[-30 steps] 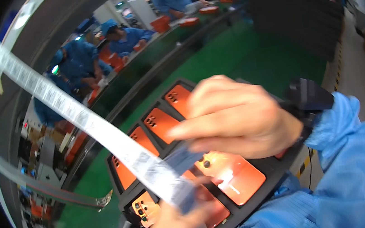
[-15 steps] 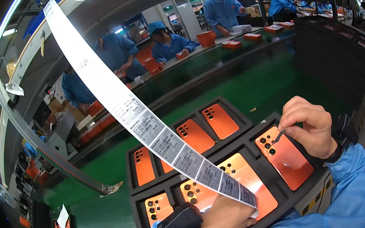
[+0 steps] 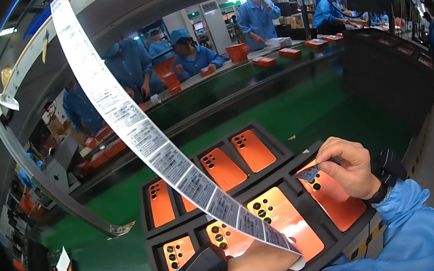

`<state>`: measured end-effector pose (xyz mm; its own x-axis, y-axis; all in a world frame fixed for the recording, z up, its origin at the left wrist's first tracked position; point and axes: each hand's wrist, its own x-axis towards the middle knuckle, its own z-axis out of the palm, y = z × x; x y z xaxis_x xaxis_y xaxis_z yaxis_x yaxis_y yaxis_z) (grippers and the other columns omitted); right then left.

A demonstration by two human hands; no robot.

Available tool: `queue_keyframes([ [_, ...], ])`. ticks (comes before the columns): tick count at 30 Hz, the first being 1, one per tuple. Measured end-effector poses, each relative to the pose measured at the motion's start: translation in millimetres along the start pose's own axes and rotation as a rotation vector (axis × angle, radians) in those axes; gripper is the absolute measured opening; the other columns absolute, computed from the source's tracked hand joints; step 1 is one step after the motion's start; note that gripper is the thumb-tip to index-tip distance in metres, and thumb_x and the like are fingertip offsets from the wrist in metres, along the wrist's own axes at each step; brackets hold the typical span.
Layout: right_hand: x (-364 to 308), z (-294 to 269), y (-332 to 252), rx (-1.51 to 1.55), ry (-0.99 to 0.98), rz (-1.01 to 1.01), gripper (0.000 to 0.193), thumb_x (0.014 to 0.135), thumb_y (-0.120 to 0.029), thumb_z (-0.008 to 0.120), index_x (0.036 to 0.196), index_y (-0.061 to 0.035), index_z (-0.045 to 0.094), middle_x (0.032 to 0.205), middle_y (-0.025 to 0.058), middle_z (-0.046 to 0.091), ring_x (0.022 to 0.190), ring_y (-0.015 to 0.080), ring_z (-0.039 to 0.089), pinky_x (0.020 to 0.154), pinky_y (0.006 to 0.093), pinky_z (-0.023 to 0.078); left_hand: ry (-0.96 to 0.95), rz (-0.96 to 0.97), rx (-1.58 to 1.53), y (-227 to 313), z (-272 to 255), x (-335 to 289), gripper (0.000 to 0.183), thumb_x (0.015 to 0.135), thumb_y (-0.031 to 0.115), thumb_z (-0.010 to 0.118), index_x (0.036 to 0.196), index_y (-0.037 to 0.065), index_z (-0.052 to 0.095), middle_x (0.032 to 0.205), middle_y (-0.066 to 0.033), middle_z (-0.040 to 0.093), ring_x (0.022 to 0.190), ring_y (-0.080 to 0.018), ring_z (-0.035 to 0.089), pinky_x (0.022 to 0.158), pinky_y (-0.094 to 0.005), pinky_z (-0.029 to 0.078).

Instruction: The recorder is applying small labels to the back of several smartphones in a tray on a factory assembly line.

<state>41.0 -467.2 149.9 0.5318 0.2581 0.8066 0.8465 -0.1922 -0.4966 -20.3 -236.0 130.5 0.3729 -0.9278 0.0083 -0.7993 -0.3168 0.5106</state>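
My right hand [image 3: 348, 165] is closed in a pinch on a small dark printed label [image 3: 307, 175]. The label hangs over the camera end of an orange phone [image 3: 339, 204] in the right slot of a black foam tray [image 3: 282, 179]. My left hand [image 3: 262, 264] is low in the middle, closed on the lower end of a long strip of printed labels [image 3: 177, 167]; the strip hides part of its fingers. Beside that hand lies a shiny orange phone [image 3: 287, 221], back up. Further orange phones [image 3: 254, 150] lie in the tray's other slots.
The tray rests on a green conveyor belt [image 3: 112, 256]. The label strip rises to the upper left, across the view. A slanted metal post [image 3: 67, 192] stands at left. Behind, co-workers in blue [image 3: 194, 57] sit and stand along another line with orange boxes [image 3: 289, 52].
My right hand has shifted a little, and the label in it has turned from edge-on to show its printed face. The strip stays in my left hand. The whole view has tilted slightly.
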Motion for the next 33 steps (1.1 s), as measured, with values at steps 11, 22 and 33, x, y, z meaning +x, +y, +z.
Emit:
queue_keyframes([
  [11,-2,1,3,-0.015,0.030,0.055,0.010,0.076,0.003,0.062,0.086,0.0015,0.061,0.075,0.0093,0.061,0.069,0.0177,0.057,0.062,0.0278,0.045,-0.115,0.013,0.080,6,2,29,0.018,0.077,0.022,0.055,0.085,0.006,0.054,0.085,-0.0113,0.056,0.084,-0.0286,0.056,0.072,-0.0374,0.045],
  [22,-6,0,-2,0.007,0.021,0.086,0.010,0.076,0.002,0.062,0.085,0.0020,0.061,0.077,0.0108,0.062,0.068,0.0180,0.058,0.061,0.0268,0.045,-0.108,-0.056,0.108,8,7,12,0.023,0.076,0.025,0.057,0.088,0.005,0.054,0.083,-0.0098,0.058,0.078,-0.0259,0.058,0.067,-0.0364,0.045],
  [33,-3,2,7,0.432,0.123,0.441,0.011,0.084,-0.005,0.061,0.092,0.0015,0.059,0.081,0.0026,0.060,0.071,0.0068,0.055,0.066,0.0211,0.046,-0.004,-0.581,-0.433,-10,17,5,0.022,0.085,0.023,0.052,0.096,0.005,0.056,0.085,-0.0060,0.059,0.083,-0.0175,0.059,0.072,-0.0312,0.045],
])
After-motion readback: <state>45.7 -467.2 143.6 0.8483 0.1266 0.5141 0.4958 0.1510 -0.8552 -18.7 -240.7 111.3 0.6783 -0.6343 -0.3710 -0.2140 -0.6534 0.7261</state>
